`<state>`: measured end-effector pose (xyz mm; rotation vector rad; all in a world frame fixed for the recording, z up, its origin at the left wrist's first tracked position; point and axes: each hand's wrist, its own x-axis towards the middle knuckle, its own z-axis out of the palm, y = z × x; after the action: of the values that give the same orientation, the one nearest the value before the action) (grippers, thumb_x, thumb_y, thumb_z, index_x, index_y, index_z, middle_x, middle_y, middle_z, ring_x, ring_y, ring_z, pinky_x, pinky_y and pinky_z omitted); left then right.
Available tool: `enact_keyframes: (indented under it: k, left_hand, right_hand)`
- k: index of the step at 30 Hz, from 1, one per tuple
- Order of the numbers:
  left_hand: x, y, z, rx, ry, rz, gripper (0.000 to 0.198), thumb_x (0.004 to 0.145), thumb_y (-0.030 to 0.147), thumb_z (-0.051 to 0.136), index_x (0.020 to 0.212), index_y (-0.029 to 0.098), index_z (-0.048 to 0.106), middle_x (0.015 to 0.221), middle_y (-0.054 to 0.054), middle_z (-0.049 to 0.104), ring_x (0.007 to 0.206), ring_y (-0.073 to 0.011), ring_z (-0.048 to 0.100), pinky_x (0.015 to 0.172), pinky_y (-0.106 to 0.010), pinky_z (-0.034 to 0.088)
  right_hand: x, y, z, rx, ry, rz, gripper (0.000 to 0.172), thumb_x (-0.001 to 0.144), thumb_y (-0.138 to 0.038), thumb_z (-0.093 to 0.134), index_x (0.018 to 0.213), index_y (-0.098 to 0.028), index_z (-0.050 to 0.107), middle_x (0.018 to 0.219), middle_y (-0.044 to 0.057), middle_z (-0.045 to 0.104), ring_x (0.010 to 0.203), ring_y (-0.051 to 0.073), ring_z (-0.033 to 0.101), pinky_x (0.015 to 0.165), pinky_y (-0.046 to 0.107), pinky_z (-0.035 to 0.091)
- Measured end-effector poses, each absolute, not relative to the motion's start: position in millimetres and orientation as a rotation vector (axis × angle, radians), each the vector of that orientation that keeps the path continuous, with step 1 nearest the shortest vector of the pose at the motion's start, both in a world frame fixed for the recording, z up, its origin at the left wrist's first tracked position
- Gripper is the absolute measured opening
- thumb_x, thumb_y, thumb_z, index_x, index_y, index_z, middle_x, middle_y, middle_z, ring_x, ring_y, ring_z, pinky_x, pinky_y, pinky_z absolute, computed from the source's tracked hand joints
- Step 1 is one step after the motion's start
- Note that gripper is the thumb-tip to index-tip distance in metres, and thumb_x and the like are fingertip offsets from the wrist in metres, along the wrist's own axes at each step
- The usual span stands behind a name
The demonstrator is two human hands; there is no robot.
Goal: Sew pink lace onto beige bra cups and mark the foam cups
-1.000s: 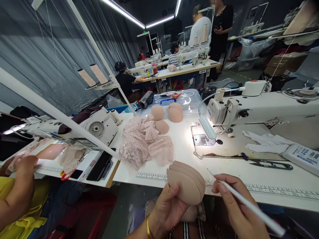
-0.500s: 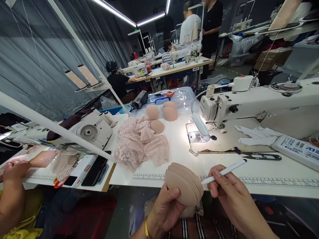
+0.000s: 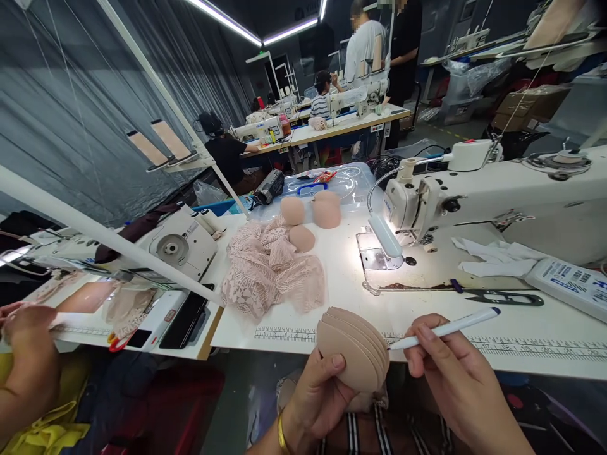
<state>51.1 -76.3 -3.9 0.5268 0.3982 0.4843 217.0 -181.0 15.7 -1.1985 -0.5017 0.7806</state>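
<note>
A fanned stack of beige bra cups (image 3: 351, 349) is gripped in my left hand (image 3: 320, 393), thumb on the front cup, just before the table's front edge. My right hand (image 3: 448, 354) pinches a white marker pen (image 3: 453, 327) between thumb and fingers. Its dark tip points left and lies at the right edge of the stack; whether it touches I cannot tell. Beyond the stack, pale pink lace fabric (image 3: 263, 272) lies heaped on the white table (image 3: 339, 287). More bra cups (image 3: 327, 210) sit behind the lace.
To the right stands a white sewing machine (image 3: 474, 196) with a lit lamp (image 3: 385, 235). Thread snips (image 3: 507, 297) lie before it. A printed ruler (image 3: 516, 347) runs along the front edge. At left, a co-worker's arm (image 3: 31, 360) rests near a phone (image 3: 187, 316).
The marker pen has tilted flatter in my right hand, its back end swinging to the right. The stack stays in my left hand. The whole view has shifted slightly.
</note>
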Motion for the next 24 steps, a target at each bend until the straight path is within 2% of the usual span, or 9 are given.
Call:
enact_keyframes:
  k: [6, 17, 24]
  left_hand:
    - [51.2, -77.2, -3.3, 0.543, 0.408, 0.487, 0.057, 0.084, 0.029, 0.081, 0.136, 0.012, 0.065, 0.134, -0.017, 0.071, 0.125, -0.0319, 0.066, 0.109, -0.042, 0.048]
    - [53.2, -79.8, 1.2, 0.547, 0.453, 0.497, 0.056, 0.08, 0.032, 0.085, 0.13, 0.012, 0.071, 0.129, -0.016, 0.074, 0.122, -0.0321, 0.068, 0.108, -0.041, 0.05]
    - [55.1, -78.9, 2.1, 0.556, 0.458, 0.508, 0.059, 0.08, 0.032, 0.086, 0.133, 0.014, 0.068, 0.131, -0.015, 0.073, 0.123, -0.0317, 0.067, 0.108, -0.04, 0.05]
  right_hand:
    - [215.9, -184.5, 9.8, -1.224, -0.545, 0.852, 0.035, 0.106, -0.053, 0.057, 0.084, -0.026, 0.061, 0.063, -0.002, 0.057, 0.066, 0.017, 0.049, 0.067, 0.03, 0.039]
    - [208.3, -181.9, 25.5, -1.259, -0.554, 0.77, 0.037, 0.102, -0.057, 0.062, 0.082, -0.025, 0.064, 0.061, -0.002, 0.059, 0.063, 0.018, 0.052, 0.066, 0.031, 0.041]
    - [202.4, -184.2, 30.6, -1.275, -0.54, 0.82, 0.04, 0.101, -0.059, 0.062, 0.079, -0.025, 0.063, 0.06, -0.002, 0.057, 0.062, 0.017, 0.051, 0.065, 0.03, 0.042]
